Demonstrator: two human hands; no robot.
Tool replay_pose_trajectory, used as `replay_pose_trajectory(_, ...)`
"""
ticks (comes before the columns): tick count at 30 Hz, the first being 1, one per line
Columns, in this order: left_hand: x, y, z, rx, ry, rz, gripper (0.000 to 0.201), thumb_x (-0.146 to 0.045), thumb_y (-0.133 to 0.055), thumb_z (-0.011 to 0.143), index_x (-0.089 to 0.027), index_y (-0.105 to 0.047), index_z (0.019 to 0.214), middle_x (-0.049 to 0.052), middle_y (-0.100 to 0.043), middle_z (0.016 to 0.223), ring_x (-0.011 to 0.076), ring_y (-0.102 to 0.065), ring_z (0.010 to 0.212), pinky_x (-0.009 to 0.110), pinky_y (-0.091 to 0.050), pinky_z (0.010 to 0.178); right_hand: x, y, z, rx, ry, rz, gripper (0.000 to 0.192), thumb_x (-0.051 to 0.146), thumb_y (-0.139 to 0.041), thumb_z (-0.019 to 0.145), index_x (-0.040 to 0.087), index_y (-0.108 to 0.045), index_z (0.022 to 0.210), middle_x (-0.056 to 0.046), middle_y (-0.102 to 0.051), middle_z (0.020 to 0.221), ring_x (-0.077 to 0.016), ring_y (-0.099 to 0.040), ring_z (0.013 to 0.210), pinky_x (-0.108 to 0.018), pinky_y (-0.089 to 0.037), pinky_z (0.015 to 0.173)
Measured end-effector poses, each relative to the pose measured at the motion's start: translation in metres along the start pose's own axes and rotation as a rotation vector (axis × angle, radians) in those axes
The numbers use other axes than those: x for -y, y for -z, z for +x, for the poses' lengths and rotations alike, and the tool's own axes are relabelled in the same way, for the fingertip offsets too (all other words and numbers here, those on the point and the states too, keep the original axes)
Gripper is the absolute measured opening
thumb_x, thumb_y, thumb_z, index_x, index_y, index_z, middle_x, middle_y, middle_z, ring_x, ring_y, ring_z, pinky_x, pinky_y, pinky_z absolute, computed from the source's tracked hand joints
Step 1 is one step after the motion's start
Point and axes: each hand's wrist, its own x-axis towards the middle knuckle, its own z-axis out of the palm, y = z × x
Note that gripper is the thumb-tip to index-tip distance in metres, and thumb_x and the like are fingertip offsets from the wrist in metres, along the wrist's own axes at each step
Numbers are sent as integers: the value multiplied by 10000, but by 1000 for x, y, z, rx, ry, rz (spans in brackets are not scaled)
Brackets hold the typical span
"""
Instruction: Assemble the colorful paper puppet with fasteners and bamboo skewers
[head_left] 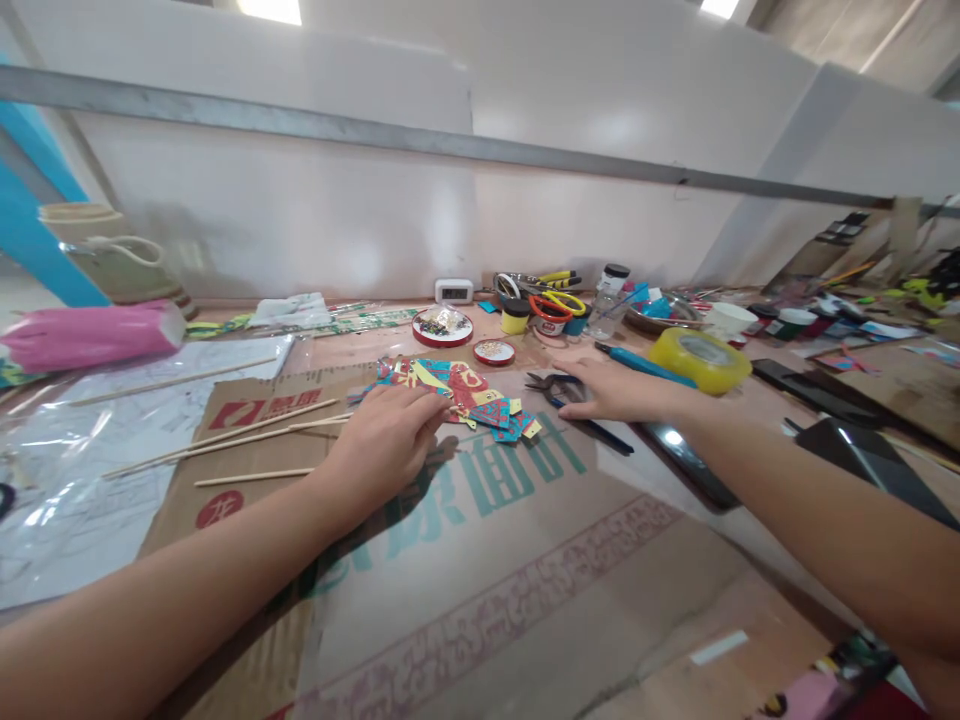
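A painted cut-out figure [480,395] in red, blue and yellow, jointed like a shadow puppet, lies on the cardboard sheet. My left hand [394,435] is closed at its left part, thumb and fingers drawn together on it; the fingertips are partly hidden. To the right, my right hand [604,388] has thumb and fingers apart, over a pair of dark-handled pliers [551,387] whose jaws point left. Its fingers hold nothing that I can see. Beyond the figure are a red-rimmed dish of small fasteners [442,328] and a smaller dish of beads or bits [494,352].
Thin wooden sticks [225,440] lie left on the cardboard [480,600]. A yellow tape roll [701,360], a blue cutter [645,365] and a phone [686,465] crowd the right. Scissors [559,303], paint jars [515,316] and a small clock [454,291] stand at the back.
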Motion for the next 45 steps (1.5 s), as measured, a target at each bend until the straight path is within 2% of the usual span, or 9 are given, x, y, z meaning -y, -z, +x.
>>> replay_pose_trajectory(4, 6, 2, 1, -4, 13, 6, 242, -211, -439, 953, -171, -659, 1045, 75, -676, 954, 222, -628, 883, 330, -475, 736, 14, -3, 2, 104, -45, -81, 675, 429, -586, 851, 124, -457, 1440, -216, -603, 1280, -357, -556, 1190, -435, -447, 957)
replay_pose_trajectory(6, 11, 1, 1, -19, 29, 20, 246, -222, -443, 955, -174, -661, 1061, 74, -675, 973, 218, -629, 891, 327, -479, 757, 19, -10, 3, 66, -73, -105, 658, 363, -590, 851, 107, -442, 1439, -215, -638, 1175, -341, -594, 1105, -411, -458, 910)
replay_pose_trajectory(11, 18, -2, 3, -10, 71, 45, 270, -247, -423, 974, -169, -675, 1026, 76, -701, 964, 237, -639, 913, 372, -474, 803, 13, -25, 7, -25, -111, -57, 360, 163, -509, 877, 122, -617, 1218, -196, -653, 1056, -299, -625, 967, -378, -474, 825)
replay_pose_trajectory(14, 17, -1, 4, 14, 79, 11, 283, -244, -398, 983, -165, -668, 1016, 72, -700, 959, 236, -638, 927, 376, -479, 814, 16, -12, 8, -155, -116, -28, 349, 222, -455, 932, 113, -586, 1236, -207, -611, 1142, -312, -596, 1049, -416, -467, 882)
replay_pose_trajectory(18, 13, 1, 3, 28, 81, -54, 280, -255, -389, 989, -169, -655, 1017, 65, -699, 961, 214, -643, 920, 324, -496, 778, 59, 17, 3, -378, -78, 149, 386, 442, -420, 973, 147, -593, 1150, -169, -615, 1127, -301, -604, 1023, -443, -475, 895)
replay_pose_trajectory(23, 8, 2, -2, -2, 59, -22, 275, -262, -387, 994, -170, -646, 1012, 65, -724, 915, 204, -672, 842, 300, -498, 704, 109, 11, 0, -361, 228, 294, 583, 622, -483, 907, 151, -541, 1246, -163, -636, 1222, -311, -579, 1135, -461, -457, 967)
replay_pose_trajectory(30, 5, -2, -1, -31, -30, 41, 302, -265, -385, 992, -171, -645, 870, 50, -691, 791, 198, -641, 771, 300, -467, 674, 97, -28, 5, -326, 159, 206, 601, 625, -481, 901, 146, -553, 1257, -182, -634, 1148, -329, -596, 1047, -478, -490, 874)
replay_pose_trajectory(38, 3, -2, -1, -33, -83, 8, 265, -228, -427, 975, -152, -643, 842, 62, -668, 801, 199, -620, 774, 298, -456, 688, 101, -30, 3, -288, 161, 149, 631, 650, -442, 904, 128, -574, 1233, -159, -672, 1074, -315, -633, 926, -425, -494, 770)
replay_pose_trajectory(45, 0, -3, -3, -3, -40, 22, 298, -272, -390, 995, -177, -644, 870, 34, -698, 810, 180, -637, 752, 280, -442, 634, 100, -32, 3, -319, 171, 155, 637, 642, -469, 899, 118, -570, 1246, -187, -656, 1111, -326, -616, 974, -448, -485, 810)
